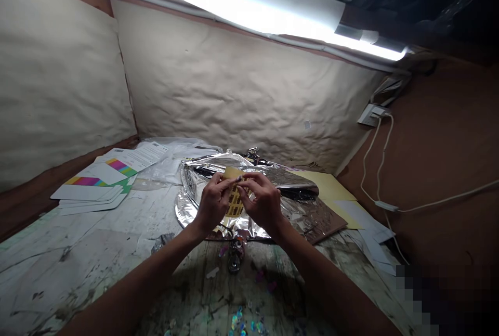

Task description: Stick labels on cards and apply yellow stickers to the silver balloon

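Observation:
Both my hands are raised together over a crumpled silver foil balloon [280,190] lying on the worn table [78,258]. My left hand [212,203] pinches a small yellow sheet with a grid of cut-out squares [234,198] by its upper left edge. My right hand [263,203] pinches at the sheet's top right, fingers pressed together on it. The sheet hangs between the two hands, partly hidden by my fingers.
White cards with rainbow stripes [97,182] are stacked at the left, clear plastic bags [171,162] behind them. Yellow and white paper sheets [339,195] lie at the right. Sequins [245,320] and a small metal piece [234,259] sit at the near edge. A white cable [384,169] hangs on the right wall.

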The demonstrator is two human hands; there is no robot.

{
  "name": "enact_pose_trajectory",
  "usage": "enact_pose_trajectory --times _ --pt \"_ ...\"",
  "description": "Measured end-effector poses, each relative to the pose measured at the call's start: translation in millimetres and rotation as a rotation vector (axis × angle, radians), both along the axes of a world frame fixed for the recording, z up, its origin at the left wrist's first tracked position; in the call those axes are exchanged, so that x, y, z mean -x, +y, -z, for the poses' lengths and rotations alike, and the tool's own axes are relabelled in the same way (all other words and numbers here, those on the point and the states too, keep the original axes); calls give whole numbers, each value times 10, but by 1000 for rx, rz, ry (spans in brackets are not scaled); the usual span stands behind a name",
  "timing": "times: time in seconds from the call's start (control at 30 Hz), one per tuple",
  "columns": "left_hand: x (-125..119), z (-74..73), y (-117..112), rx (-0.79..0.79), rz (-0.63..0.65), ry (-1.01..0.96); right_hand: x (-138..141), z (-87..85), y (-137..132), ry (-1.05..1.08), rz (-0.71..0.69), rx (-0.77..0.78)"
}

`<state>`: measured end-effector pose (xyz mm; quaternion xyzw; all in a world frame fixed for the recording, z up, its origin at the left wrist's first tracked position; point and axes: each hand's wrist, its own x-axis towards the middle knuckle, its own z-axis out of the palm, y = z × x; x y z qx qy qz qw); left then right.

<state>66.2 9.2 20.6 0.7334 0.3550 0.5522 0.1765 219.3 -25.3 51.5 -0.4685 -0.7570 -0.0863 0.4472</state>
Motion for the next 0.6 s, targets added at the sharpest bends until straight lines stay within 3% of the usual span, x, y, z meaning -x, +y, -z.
enact_pose_trajectory --times 0.2,0.4,0.5,0.6 --pt "38 5 5 -62 -53 141 -130 -177 -5 -152 -33 -50" --pt "17 35 -41 -171 -76 275 -209 -348 -97 -339 -45 19" --pt "16 37 -35 -162 -110 270 -253 -362 -124 -135 -68 85" --pt "43 34 13 -123 -168 270 -300 -200 -164 255 -145 275"
